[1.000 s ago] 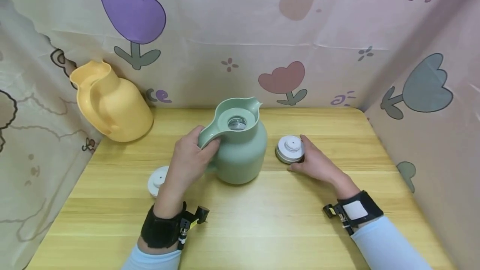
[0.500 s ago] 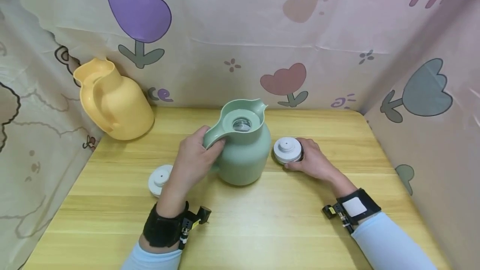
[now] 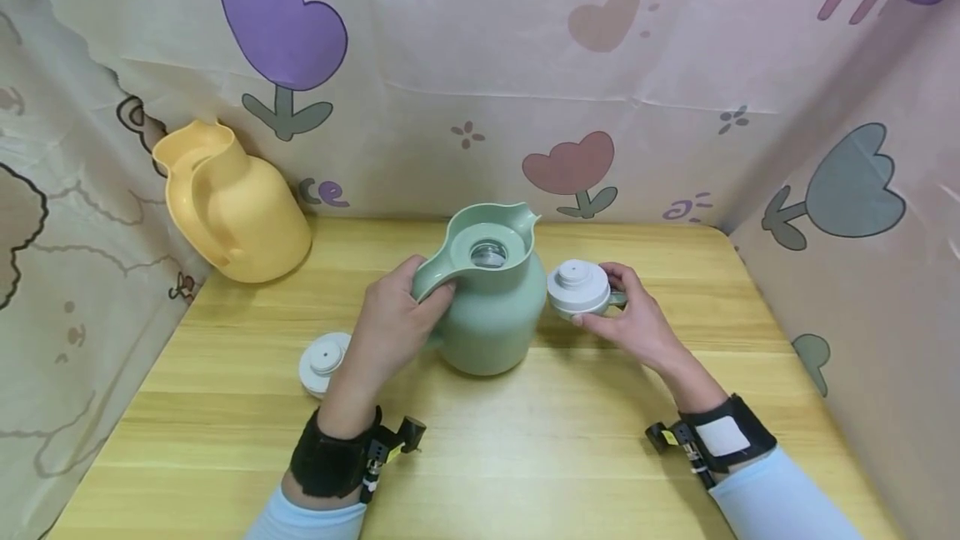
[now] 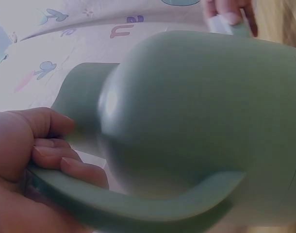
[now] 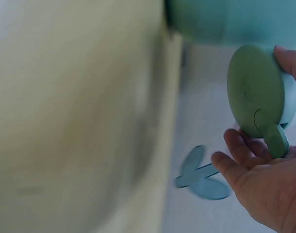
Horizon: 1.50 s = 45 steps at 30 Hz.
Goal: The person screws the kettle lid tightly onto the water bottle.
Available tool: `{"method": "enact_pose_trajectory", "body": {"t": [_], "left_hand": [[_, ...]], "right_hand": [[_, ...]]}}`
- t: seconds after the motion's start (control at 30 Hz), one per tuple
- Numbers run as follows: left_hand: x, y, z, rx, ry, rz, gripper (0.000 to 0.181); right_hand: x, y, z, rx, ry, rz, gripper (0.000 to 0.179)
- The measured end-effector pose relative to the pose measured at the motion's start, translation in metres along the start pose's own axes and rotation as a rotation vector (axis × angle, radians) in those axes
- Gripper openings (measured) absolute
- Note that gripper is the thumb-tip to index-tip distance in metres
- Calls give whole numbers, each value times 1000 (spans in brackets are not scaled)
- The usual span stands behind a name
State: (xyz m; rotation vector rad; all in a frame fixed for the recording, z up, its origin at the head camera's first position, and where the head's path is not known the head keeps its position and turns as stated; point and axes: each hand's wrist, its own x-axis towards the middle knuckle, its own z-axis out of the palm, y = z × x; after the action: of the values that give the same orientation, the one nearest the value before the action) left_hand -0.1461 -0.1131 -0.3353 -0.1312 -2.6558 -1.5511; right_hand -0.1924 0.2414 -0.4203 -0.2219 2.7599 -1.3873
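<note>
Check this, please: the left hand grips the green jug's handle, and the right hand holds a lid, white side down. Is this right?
The lid in the right hand is white side up, not down, as the head view shows; the rest is right.

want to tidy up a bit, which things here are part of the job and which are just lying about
Apparently part of the job:
green jug, gripped by the left fingers
green lid, held white side up by the right fingers

Seemingly just lying about:
yellow jug, untouched
other lid, partly hidden
</note>
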Motion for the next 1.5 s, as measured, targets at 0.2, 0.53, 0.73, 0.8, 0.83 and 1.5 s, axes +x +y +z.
{"method": "enact_pose_trajectory", "body": {"t": [0.2, 0.53, 0.73, 0.8, 0.83, 1.5], "left_hand": [[-1, 1, -1, -1, -1, -7, 19], [0, 0, -2, 0, 3, 10, 19], [-1, 1, 3, -13, -4, 40, 16], [-1, 2, 4, -19, -7, 47, 16], [-2, 2, 5, -26, -8, 48, 17], [-11, 10, 22, -203, -21, 70, 19]], "right_hand": [[-6, -30, -8, 59, 62, -59, 97], [1, -59, 0, 481, 216, -206, 78], [14, -86, -1, 767, 265, -189, 61], [19, -103, -10, 748, 288, -210, 57], [21, -113, -15, 727, 285, -231, 56], [44, -216, -20, -346, -179, -592, 61]]}}
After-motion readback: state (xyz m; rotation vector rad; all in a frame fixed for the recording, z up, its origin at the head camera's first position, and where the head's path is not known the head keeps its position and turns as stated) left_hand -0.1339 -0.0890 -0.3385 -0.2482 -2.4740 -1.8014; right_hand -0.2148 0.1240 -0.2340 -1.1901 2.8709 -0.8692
